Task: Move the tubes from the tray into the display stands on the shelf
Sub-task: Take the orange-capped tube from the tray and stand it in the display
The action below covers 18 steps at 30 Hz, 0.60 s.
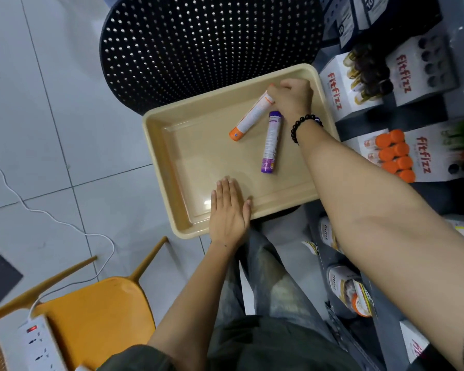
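Observation:
A beige tray (188,135) rests on a black perforated chair. Two tubes lie in it: an orange-capped white tube (248,119) and a purple tube (271,143). My right hand (292,99), with a black bead bracelet at the wrist, is closed around the far end of the orange-capped tube, which still lies on the tray. My left hand (229,210) lies flat on the tray's near rim, fingers together and extended, holding nothing. On the shelf at right, a white "fitfizz" display stand (423,153) holds several orange-capped tubes (394,153).
Two more "fitfizz" stands (340,89) sit further back on the grey shelf; one holds dark-capped tubes. The black perforated chair (198,44) is under the tray. A yellow chair (97,314) with a white power strip (38,344) and cable stands at lower left.

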Each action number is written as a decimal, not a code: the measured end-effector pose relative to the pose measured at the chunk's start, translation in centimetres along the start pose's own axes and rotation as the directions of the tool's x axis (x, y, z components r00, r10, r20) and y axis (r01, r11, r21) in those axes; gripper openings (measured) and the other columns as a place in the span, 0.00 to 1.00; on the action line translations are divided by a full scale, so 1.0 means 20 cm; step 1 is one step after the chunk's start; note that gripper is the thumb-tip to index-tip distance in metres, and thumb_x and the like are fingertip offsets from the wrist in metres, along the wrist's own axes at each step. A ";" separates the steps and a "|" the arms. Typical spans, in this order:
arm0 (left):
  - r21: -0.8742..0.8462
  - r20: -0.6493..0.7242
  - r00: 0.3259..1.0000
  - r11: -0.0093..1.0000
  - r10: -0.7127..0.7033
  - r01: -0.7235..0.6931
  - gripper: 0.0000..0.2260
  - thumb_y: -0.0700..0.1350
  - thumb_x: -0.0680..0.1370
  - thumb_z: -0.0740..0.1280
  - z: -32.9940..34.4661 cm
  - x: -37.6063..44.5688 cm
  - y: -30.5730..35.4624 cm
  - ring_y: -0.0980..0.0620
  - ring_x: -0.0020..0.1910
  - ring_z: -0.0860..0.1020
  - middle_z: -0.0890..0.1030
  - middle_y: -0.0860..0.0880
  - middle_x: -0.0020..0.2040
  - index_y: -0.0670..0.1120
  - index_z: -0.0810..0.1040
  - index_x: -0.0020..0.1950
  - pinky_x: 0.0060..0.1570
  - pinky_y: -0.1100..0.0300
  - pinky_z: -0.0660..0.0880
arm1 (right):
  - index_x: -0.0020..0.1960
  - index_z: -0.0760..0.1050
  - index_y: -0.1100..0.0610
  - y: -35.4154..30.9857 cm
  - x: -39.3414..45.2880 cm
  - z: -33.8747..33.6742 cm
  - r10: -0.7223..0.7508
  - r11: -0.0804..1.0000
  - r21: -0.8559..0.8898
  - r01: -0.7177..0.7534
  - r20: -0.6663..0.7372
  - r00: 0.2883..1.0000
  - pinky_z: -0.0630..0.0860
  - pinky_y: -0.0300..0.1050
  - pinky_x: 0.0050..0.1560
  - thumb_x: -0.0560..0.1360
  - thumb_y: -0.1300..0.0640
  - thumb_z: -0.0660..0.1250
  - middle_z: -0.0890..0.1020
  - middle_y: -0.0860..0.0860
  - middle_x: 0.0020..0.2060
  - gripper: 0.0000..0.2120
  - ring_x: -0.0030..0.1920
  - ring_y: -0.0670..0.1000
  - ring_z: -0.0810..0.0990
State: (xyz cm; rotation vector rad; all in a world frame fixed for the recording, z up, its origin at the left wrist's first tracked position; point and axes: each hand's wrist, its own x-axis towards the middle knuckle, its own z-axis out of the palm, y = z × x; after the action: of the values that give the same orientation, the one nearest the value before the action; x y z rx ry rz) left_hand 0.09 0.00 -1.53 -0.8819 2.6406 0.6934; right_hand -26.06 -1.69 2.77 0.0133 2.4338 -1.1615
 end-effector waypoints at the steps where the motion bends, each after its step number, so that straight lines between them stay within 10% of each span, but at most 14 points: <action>1: 0.005 0.004 1.000 1.000 0.006 -0.006 0.27 0.52 0.80 0.49 0.01 0.00 -0.01 0.40 0.75 0.55 0.59 0.38 0.75 0.37 0.53 0.74 0.74 0.49 0.49 | 0.36 0.73 0.70 0.00 -0.03 -0.02 -0.048 0.999 0.016 0.048 0.041 0.998 0.64 0.40 0.35 0.68 0.59 0.66 0.69 0.55 0.32 0.12 0.35 0.50 0.66; 7: 0.014 0.011 0.998 0.998 0.056 -0.056 0.27 0.51 0.81 0.52 -0.01 0.00 -0.01 0.41 0.75 0.51 0.56 0.37 0.75 0.36 0.51 0.74 0.74 0.51 0.46 | 0.41 0.77 0.72 -0.03 -0.26 -0.24 -0.207 0.975 0.101 0.198 0.087 0.974 0.69 0.39 0.38 0.66 0.64 0.67 0.76 0.66 0.33 0.10 0.37 0.47 0.71; 13: 0.090 0.014 0.968 0.964 0.252 -0.252 0.28 0.52 0.81 0.51 -0.13 -0.07 0.02 0.40 0.75 0.52 0.55 0.36 0.75 0.34 0.51 0.73 0.74 0.51 0.45 | 0.50 0.82 0.61 -0.03 -0.57 -0.61 -0.202 0.965 0.167 0.203 -0.025 0.979 0.74 0.33 0.45 0.67 0.64 0.71 0.83 0.52 0.42 0.12 0.44 0.44 0.77; 18: 0.094 0.024 0.863 0.858 0.505 -0.505 0.32 0.56 0.77 0.40 -0.25 -0.17 0.23 0.39 0.75 0.53 0.56 0.35 0.75 0.34 0.53 0.73 0.74 0.50 0.47 | 0.45 0.81 0.66 0.00 -0.92 -1.01 -0.233 0.957 0.121 0.263 -0.217 0.948 0.75 0.37 0.31 0.66 0.67 0.70 0.86 0.58 0.38 0.08 0.33 0.36 0.73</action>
State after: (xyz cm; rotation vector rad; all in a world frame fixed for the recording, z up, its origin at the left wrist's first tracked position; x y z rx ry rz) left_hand -0.61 2.24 5.66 -0.1441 2.8981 0.6622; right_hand -17.30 16.57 21.05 -0.1418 2.5736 -1.5186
